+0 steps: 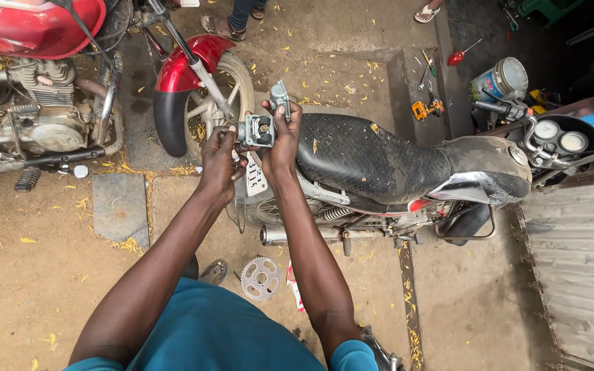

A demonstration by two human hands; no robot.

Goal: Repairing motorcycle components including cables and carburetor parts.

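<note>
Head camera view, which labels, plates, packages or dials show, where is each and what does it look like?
Number plate: white rectangle with dark characters, just below the hands, at the black motorcycle's rear.
Tin can: round, blue-and-white label, upper right on the ground.
Gauges: two round pale dials, black surround, right.
Flat packet: red and white, beside the sprocket.

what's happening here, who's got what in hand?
A person in a teal shirt holds a small grey metal motorcycle part up in both hands, the left hand gripping its left side and the right hand its right side and top. It is held above the rear of a black motorcycle. A sprocket lies on the dirt ground below, and a red motorcycle stands to the left. Tools lie scattered further off.
</note>
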